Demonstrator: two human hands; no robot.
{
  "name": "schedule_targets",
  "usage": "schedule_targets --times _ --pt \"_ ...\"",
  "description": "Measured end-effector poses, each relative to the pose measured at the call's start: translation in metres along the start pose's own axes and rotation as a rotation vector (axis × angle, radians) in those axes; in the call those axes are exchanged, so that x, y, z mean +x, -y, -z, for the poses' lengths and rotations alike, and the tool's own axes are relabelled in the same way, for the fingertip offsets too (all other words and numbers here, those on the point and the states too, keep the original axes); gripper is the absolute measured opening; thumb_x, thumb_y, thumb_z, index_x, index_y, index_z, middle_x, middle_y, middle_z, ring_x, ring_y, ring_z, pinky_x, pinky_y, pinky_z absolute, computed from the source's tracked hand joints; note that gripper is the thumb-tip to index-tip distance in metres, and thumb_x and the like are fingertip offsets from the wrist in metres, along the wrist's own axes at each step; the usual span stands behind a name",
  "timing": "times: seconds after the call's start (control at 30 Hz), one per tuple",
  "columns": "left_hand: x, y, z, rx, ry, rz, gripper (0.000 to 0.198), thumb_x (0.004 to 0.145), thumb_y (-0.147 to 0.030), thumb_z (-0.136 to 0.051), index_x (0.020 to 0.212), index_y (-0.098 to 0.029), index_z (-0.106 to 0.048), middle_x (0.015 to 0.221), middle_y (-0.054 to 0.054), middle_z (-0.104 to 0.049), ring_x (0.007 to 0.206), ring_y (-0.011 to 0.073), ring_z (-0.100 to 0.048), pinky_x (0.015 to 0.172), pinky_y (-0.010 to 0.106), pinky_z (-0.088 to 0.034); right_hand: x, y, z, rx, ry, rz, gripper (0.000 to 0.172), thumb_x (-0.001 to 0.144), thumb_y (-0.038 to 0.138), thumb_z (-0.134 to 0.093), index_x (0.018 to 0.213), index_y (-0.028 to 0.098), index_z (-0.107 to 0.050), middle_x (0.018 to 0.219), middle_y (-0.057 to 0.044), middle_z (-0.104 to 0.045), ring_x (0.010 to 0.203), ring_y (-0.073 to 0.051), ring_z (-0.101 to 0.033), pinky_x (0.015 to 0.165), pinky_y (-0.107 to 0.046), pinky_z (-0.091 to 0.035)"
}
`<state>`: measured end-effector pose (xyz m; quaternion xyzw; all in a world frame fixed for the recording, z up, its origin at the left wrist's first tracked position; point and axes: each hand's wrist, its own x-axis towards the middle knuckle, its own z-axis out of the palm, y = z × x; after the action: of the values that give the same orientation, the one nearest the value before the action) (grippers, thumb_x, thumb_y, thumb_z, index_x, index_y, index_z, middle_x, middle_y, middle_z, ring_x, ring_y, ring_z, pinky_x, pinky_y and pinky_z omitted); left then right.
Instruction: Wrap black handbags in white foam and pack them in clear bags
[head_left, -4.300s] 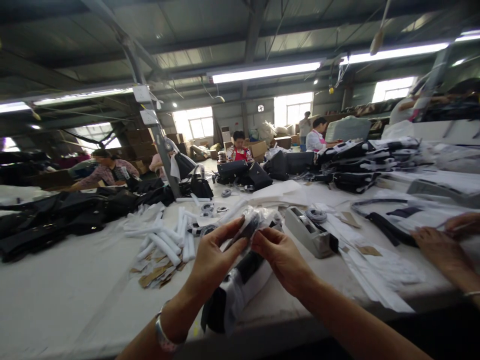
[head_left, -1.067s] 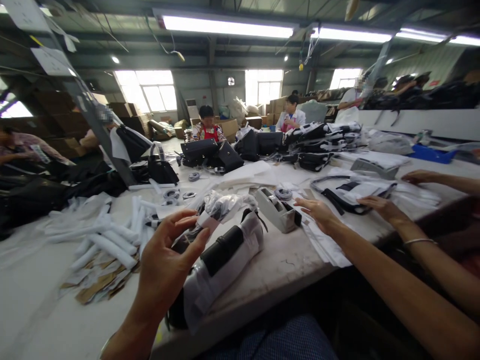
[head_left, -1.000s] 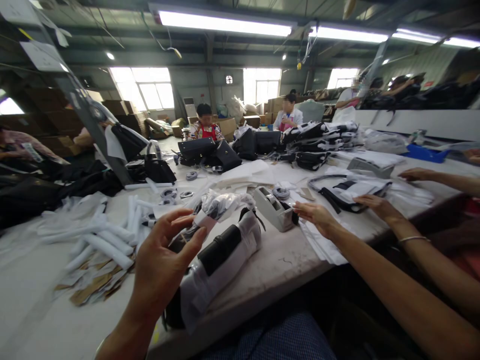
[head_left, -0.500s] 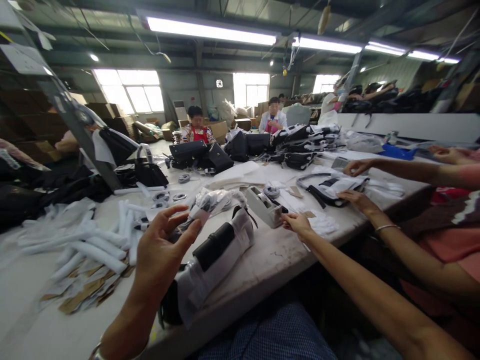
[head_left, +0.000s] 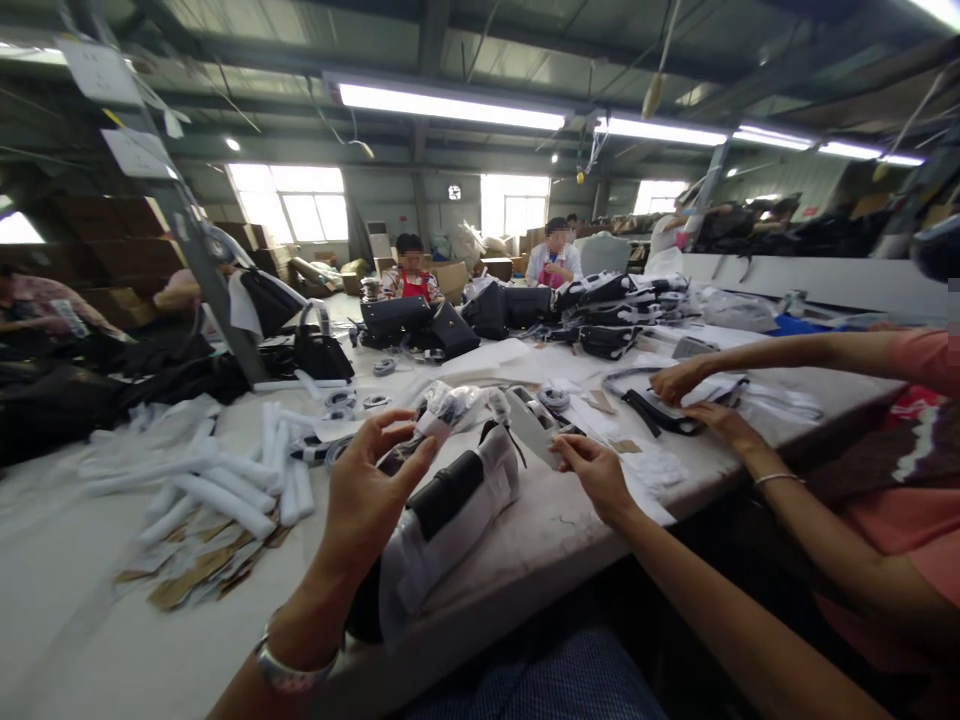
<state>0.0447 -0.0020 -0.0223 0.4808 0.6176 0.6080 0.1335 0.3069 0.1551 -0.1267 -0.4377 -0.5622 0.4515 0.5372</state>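
My left hand [head_left: 371, 490] curls its thumb and fingers around a coiled grey strap in clear plastic [head_left: 450, 402], partly hidden by the fingers. Below it, a black bag [head_left: 448, 495] wrapped partly in white sheet lies at the table's front edge, its dark flap uncovered. My right hand [head_left: 592, 470] pinches the end of a strip of tape [head_left: 531, 428] between thumb and fingertips. The strip stretches back to a grey tape dispenser [head_left: 538, 408], standing just behind the bag and largely covered by the strip.
White rolls [head_left: 225, 505] and brown paper scraps [head_left: 195, 575] lie to the left. Coiled straps [head_left: 341, 400] and black bags [head_left: 397, 318] are farther back. At right, a co-worker's hands [head_left: 697, 395] handle another bag [head_left: 660, 408]. A metal post [head_left: 199, 270] rises at left.
My right hand has drawn tape out from the dispenser, and a strip now shows. My left hand has moved slightly right. The co-worker's far hand has come down to their bag; the view has shifted.
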Motion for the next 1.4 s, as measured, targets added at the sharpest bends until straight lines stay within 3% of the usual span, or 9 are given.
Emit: schedule_targets --times 0.13,0.3,0.53,0.67,0.8,0.9,1.07,1.23,1.4 --pt "-0.004 -0.001 -0.003 0.048 -0.015 -0.056 0.046 0.076 -0.046 -0.076 0.115 -0.024 -0.063 0.104 0.007 -0.074 0.106 0.0244 -0.069 0.093 0.038 -0.051 -0.038 0.064 -0.044 0.145 0.237 0.194 0.03 0.08 0.047 -0.076 0.092 0.019 -0.076 0.086 -0.005 -0.074 0.061 -0.013 -0.059 0.064 -0.028 -0.051" --pt "-0.011 -0.001 -0.008 0.071 -0.041 -0.134 0.04 0.08 -0.044 -0.073 0.113 -0.025 -0.063 0.108 0.005 -0.074 0.107 0.023 -0.069 0.096 0.038 -0.05 -0.064 0.107 -0.089 0.253 0.409 0.172 0.027 0.08 0.046 -0.076 0.086 0.019 -0.076 0.077 -0.004 -0.073 0.059 -0.013 -0.059 0.06 -0.027 -0.05" --pt "-0.016 0.003 -0.009 0.137 -0.078 -0.256 0.034 0.083 -0.039 -0.07 0.114 -0.027 -0.061 0.117 0.004 -0.071 0.107 0.0217 -0.069 0.094 0.036 -0.053 -0.064 0.109 -0.119 0.188 0.373 0.08 0.034 0.075 0.052 -0.077 0.073 0.019 -0.075 0.069 -0.003 -0.071 0.058 -0.014 -0.06 0.053 -0.024 -0.05" --pt "-0.017 0.005 -0.009 0.186 -0.09 -0.27 0.032 0.084 -0.038 -0.069 0.114 -0.028 -0.062 0.114 0.003 -0.072 0.107 0.0223 -0.069 0.094 0.037 -0.054 -0.064 0.108 -0.117 0.08 0.36 0.112 0.035 0.078 0.054 -0.074 0.072 0.02 -0.075 0.068 -0.003 -0.071 0.057 -0.016 -0.063 0.052 -0.025 -0.05" --pt "-0.019 0.01 -0.01 0.239 -0.133 -0.322 0.032 0.083 -0.037 -0.07 0.113 -0.028 -0.063 0.113 0.003 -0.072 0.105 0.0219 -0.07 0.093 0.035 -0.054 -0.063 0.103 -0.111 -0.065 0.342 0.235 0.025 0.085 0.046 -0.07 0.083 0.023 -0.078 0.072 -0.002 -0.073 0.058 -0.016 -0.064 0.058 -0.027 -0.051" --pt "-0.02 0.011 -0.011 0.263 -0.142 -0.359 0.032 0.082 -0.037 -0.072 0.112 -0.028 -0.064 0.113 0.003 -0.072 0.103 0.0216 -0.071 0.091 0.033 -0.055 -0.064 0.098 -0.109 0.012 0.388 0.21 0.018 0.085 0.04 -0.069 0.089 0.025 -0.078 0.078 -0.002 -0.074 0.066 -0.018 -0.067 0.065 -0.029 -0.054" --pt "-0.021 0.005 -0.01 0.19 -0.085 -0.269 0.035 0.082 -0.039 -0.073 0.114 -0.029 -0.063 0.113 0.002 -0.073 0.105 0.0215 -0.07 0.092 0.033 -0.054 -0.062 0.097 -0.112 0.317 0.53 0.026 0.026 0.077 0.042 -0.075 0.094 0.023 -0.076 0.091 -0.002 -0.074 0.082 -0.019 -0.068 0.077 -0.032 -0.058" --pt "-0.02 -0.002 -0.005 0.111 -0.021 -0.169 0.034 0.08 -0.039 -0.075 0.11 -0.029 -0.065 0.107 0.0 -0.075 0.106 0.0207 -0.07 0.093 0.033 -0.052 -0.058 0.097 -0.113 0.212 0.454 0.148 0.016 0.078 0.028 -0.07 0.092 0.023 -0.076 0.08 0.002 -0.073 0.069 -0.016 -0.066 0.071 -0.029 -0.055" --pt "-0.019 -0.004 -0.004 0.089 0.007 -0.123 0.03 0.079 -0.039 -0.075 0.105 -0.027 -0.067 0.103 0.0 -0.075 0.103 0.0211 -0.07 0.09 0.032 -0.052 -0.06 0.09 -0.117 0.133 0.402 0.259 0.022 0.082 0.021 -0.061 0.097 0.027 -0.076 0.087 0.001 -0.075 0.086 -0.022 -0.07 0.081 -0.034 -0.055"
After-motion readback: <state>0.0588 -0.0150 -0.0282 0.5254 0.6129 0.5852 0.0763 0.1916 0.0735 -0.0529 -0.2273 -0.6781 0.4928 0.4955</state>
